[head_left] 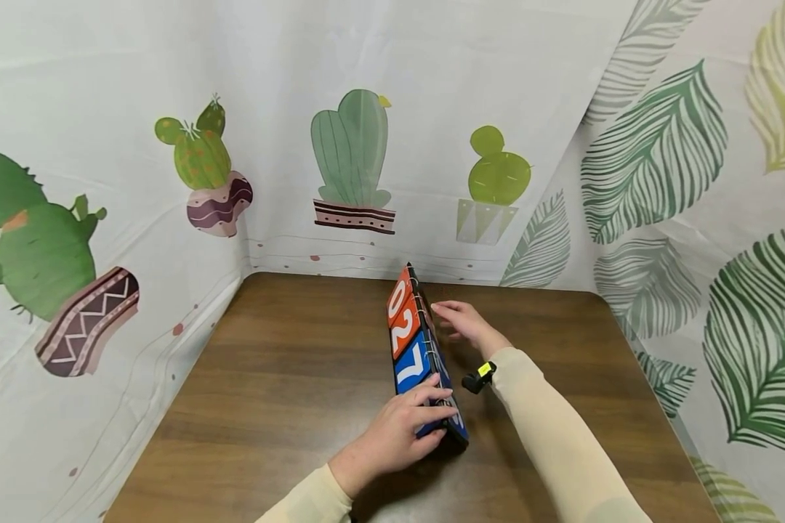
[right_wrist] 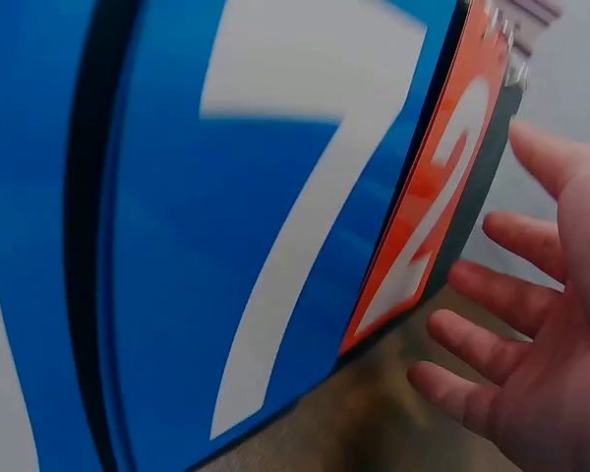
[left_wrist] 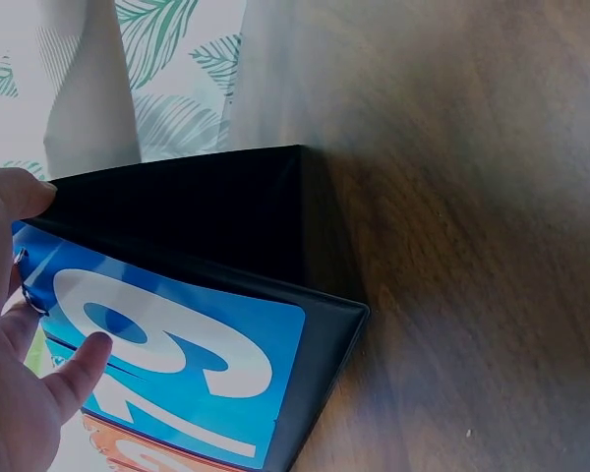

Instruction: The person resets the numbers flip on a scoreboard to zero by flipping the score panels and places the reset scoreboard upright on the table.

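Observation:
A tent-shaped flip scoreboard [head_left: 411, 356] stands on the table, with orange and blue number cards bound by rings along its top ridge. Its left face shows 0, 2 and 7. My left hand [head_left: 402, 428] grips the near end over the ridge; in the left wrist view, fingers lie at the black edge and over a blue number card [left_wrist: 177, 339]. On the right side, my right hand [head_left: 467, 325] is beside the far part, fingers spread and holding nothing. The right wrist view shows that face's blue 7 card [right_wrist: 275, 197] and orange 2 card [right_wrist: 433, 187] near the fingertips.
The scoreboard rests on a brown wooden table [head_left: 288, 363]. Behind it and along both sides hangs white cloth [head_left: 432, 58] printed with cacti and leaves. A small black device with a yellow label [head_left: 480, 375] is on the right wrist.

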`<action>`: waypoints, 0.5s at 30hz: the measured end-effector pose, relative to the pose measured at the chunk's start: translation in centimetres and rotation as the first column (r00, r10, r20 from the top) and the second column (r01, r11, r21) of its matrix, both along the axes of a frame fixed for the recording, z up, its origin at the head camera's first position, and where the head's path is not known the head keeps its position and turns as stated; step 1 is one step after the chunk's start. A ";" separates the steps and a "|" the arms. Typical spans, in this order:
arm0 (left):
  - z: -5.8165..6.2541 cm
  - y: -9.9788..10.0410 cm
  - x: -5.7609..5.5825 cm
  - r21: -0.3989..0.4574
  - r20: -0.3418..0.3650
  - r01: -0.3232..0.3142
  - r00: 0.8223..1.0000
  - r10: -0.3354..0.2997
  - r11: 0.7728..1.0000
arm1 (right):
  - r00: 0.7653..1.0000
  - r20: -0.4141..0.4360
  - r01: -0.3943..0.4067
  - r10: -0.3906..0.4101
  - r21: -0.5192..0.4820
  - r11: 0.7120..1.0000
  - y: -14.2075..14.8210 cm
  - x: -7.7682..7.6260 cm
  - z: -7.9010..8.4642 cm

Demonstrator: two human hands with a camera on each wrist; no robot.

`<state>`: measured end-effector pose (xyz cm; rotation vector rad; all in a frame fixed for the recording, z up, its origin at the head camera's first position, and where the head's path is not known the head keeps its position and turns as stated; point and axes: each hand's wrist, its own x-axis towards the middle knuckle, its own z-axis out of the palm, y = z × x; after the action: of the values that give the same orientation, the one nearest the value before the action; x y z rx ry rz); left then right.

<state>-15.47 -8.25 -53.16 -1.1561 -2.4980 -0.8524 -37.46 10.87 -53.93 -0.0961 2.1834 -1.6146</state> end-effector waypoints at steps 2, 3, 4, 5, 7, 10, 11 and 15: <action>0.0 0.0 0.0 0.000 0.004 0.001 1.000 -0.001 1.000 | 0.999 0.018 -0.033 0.032 0.036 0.999 0.1 -0.1 -0.8; 0.0 0.0 0.0 -0.002 0.001 0.001 1.000 -0.001 1.000 | 0.999 0.020 -0.050 0.049 0.059 0.997 0.2 -0.1 -1.1; 0.0 0.0 0.1 0.003 0.003 0.005 1.000 -0.005 1.000 | 0.998 0.017 -0.067 0.065 0.083 0.994 0.3 -0.1 -1.4; 0.0 0.0 0.1 0.002 -0.003 0.005 1.000 -0.005 1.000 | 0.997 0.009 -0.081 0.081 0.106 0.991 0.4 -0.1 -1.6; 0.1 0.1 0.1 0.003 0.000 0.005 1.000 -0.005 1.000 | 0.995 -0.006 -0.095 0.097 0.143 0.985 0.5 -0.2 -2.1; 0.1 0.1 0.1 0.008 0.005 0.007 1.000 -0.007 1.000 | 0.995 -0.030 -0.084 0.091 0.169 0.982 0.4 -0.2 -2.4; 0.1 0.0 0.1 0.004 -0.002 0.004 1.000 -0.004 1.000 | 0.996 -0.037 -0.078 0.086 0.170 0.982 0.4 -0.3 -2.4; 0.1 -0.1 0.0 -0.001 -0.018 0.003 1.000 -0.003 1.000 | 0.994 -0.057 -0.082 0.093 0.166 0.983 0.0 -0.3 -2.5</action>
<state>-15.46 -8.37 -53.08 -1.1630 -2.4833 -0.8387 -37.78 10.91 -56.42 -0.1954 2.3170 -1.3976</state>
